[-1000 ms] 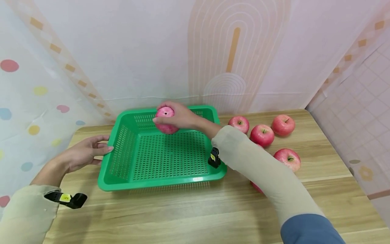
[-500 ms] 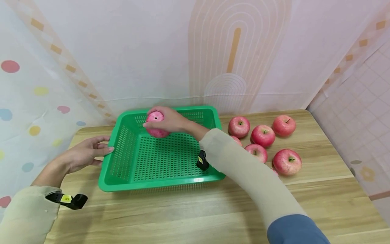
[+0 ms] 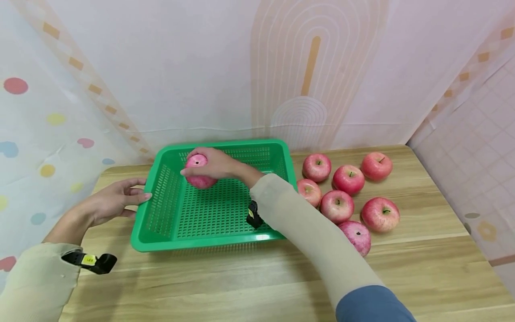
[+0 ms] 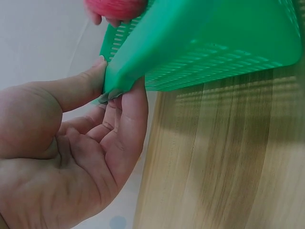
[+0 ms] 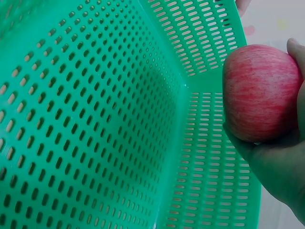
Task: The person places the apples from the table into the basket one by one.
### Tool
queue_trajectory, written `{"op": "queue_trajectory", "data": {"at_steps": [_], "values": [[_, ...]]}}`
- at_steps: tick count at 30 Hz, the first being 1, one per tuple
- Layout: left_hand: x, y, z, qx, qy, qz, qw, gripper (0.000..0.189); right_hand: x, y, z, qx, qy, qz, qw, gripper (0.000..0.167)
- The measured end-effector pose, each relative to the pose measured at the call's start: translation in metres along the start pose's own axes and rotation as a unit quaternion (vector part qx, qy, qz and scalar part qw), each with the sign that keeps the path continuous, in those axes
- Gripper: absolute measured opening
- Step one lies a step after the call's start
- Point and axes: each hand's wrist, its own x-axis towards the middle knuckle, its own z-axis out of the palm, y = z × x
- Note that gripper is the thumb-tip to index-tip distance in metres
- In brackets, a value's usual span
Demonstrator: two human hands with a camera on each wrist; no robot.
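A green slotted plastic basket [image 3: 217,243] stands on the table. My left hand [image 3: 116,201] pinches its left rim, thumb on top and fingers curled below, as the left wrist view shows up close at the green rim [image 4: 125,71]. My right hand [image 3: 219,163] grips a red apple [image 3: 201,179] inside the basket, near the back left corner. In the right wrist view the apple [image 5: 262,93] sits between thumb and fingers, above the basket's floor. The basket floor [image 5: 86,119] shows no other apple.
Several apples lie on the wooden table [image 3: 225,286] right of the basket: a far one [image 3: 377,166], a large one [image 3: 380,214], and one with its base up [image 3: 358,237], partly behind my right sleeve [image 3: 306,223]. A patterned wall sheet [image 3: 201,80] stands behind the basket.
My right hand has carried the apple left and lower into the basket. Its forearm has swung left, uncovering more apples on the table. My left hand keeps its hold on the rim.
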Motion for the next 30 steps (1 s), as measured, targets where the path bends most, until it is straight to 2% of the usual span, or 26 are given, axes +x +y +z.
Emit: {"op": "queue_trajectory", "data": {"at_steps": [9, 15, 26, 30], "values": [[-0.001, 0.001, 0.001, 0.002, -0.001, 0.0, 1.0, 0.067, 0.008, 0.006, 0.004, -0.018, -0.016, 0.003, 0.9997, 0.05], [-0.002, 0.003, 0.002, 0.006, 0.0, -0.002, 1.0, 0.067, 0.011, 0.01, 0.01, -0.021, -0.024, 0.009, 0.9995, 0.044], [0.002, 0.005, 0.003, 0.01, -0.003, -0.001, 0.9999, 0.067, 0.009, 0.022, 0.016, -0.063, -0.045, 0.034, 0.9964, 0.051], [0.001, 0.006, 0.004, 0.017, 0.001, -0.003, 0.9999, 0.067, 0.009, 0.025, 0.019, -0.061, -0.046, 0.033, 0.9965, 0.052]]}}
